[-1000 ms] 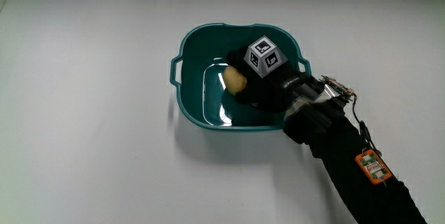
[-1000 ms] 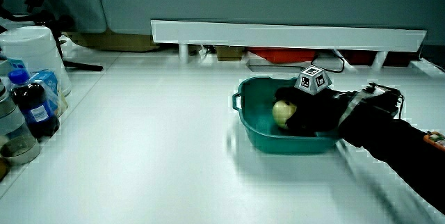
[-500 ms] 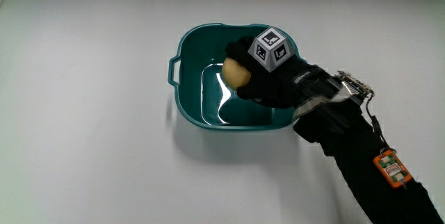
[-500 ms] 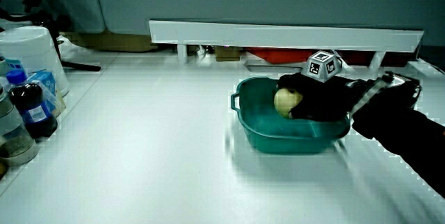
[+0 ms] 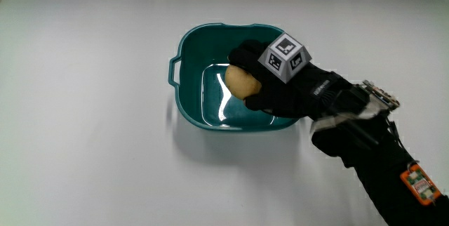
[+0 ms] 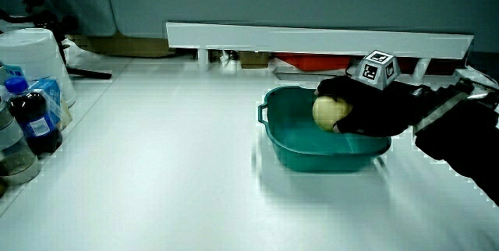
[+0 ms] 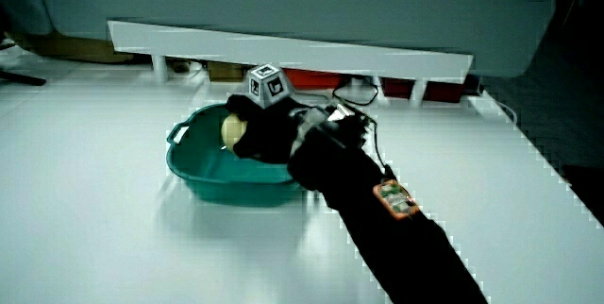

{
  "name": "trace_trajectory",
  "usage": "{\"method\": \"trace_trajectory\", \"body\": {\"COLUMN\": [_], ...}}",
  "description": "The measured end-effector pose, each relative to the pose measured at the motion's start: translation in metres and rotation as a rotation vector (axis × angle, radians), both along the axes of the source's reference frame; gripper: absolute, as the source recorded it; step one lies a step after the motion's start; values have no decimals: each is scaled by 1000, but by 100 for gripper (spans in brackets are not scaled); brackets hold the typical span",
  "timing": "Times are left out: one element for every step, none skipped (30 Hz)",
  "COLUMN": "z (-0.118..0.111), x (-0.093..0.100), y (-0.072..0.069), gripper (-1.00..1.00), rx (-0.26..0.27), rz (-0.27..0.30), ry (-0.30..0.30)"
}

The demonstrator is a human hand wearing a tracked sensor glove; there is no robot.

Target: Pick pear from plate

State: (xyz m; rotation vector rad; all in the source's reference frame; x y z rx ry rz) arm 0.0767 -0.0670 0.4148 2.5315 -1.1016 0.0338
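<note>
Since the earlier frames the pear (image 5: 242,83) had been raised: it was seen low in the teal basin (image 5: 184,92) a second before, and was now carried at about rim height, as shown in a side view (image 6: 330,111). The hand (image 5: 280,85) had risen with it and shifted slightly toward the person. No other object was seen to have moved.

The pear was held clamped in the fingers (image 5: 245,55) of the hand, its pale side left uncovered. In both side views it was seen above the basin's floor, apparently no longer resting on it, though not yet carried out past the rim. The patterned cube (image 5: 285,57) was seen on the back of the hand. The forearm (image 5: 372,159) was laid across the basin's near rim.

No flat plate was seen; the pear's container was a teal basin with a side handle (image 5: 172,71), standing on the white bench (image 5: 84,114).

Progress, as judged: grasp made and lift begun. Left to do: the pear to be carried clear of the basin.

Bottles (image 6: 31,118) were noted at the bench's edge, well apart from the basin.
</note>
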Motion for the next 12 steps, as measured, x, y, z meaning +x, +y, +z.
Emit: {"method": "trace_trajectory", "body": {"z": [-4,-8,-12,-15,-18,-22,-25,-28,-31,-34,-37,-40], "x": [0,0,0,0,0,0,0,0,1,1,1,1], "y": [3,5,8,10,14,17,21,24,27,31,34,37], "gripper": [100,100,100,100,100,100,100,100,100,100,100,100], "rx": [5,9,14,19,24,29,34,40,45,50,55,61], "rz": [-8,-15,-23,-30,-39,-47,-56,-65,-74,-82,-91,-100], "ry": [-7,-14,-20,-27,-42,-57,-72,-87,-103,-118,-133,-148]}}
